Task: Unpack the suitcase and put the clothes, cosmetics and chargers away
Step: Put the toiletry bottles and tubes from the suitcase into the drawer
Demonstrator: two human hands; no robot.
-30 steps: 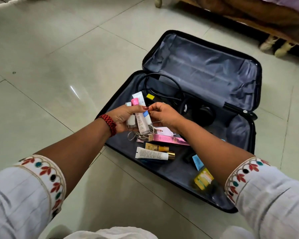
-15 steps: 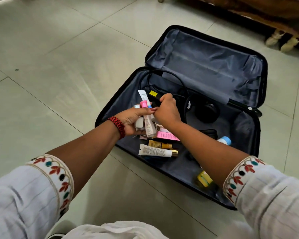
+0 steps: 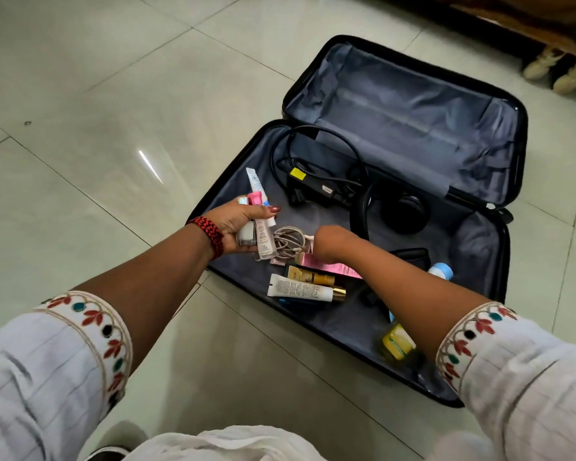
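right hand (image 3: 326, 242) has dropped from the left hand (image 3: 243, 221) down to the pink box (image 3: 330, 266) in the suitcase (image 3: 479, 247), grip hidden. left hand still clutches tubes (image 3: 263, 224); cosmetics pickup continues, chargers untouched.

1. Glossy pale grey-green tiled floor (image 3: 107, 104), crossed by thin dark grout lines.
2. Dark brown wooden furniture edge (image 3: 512, 24) at the far right.
3. Two cream carved furniture feet (image 3: 559, 69) beneath it.
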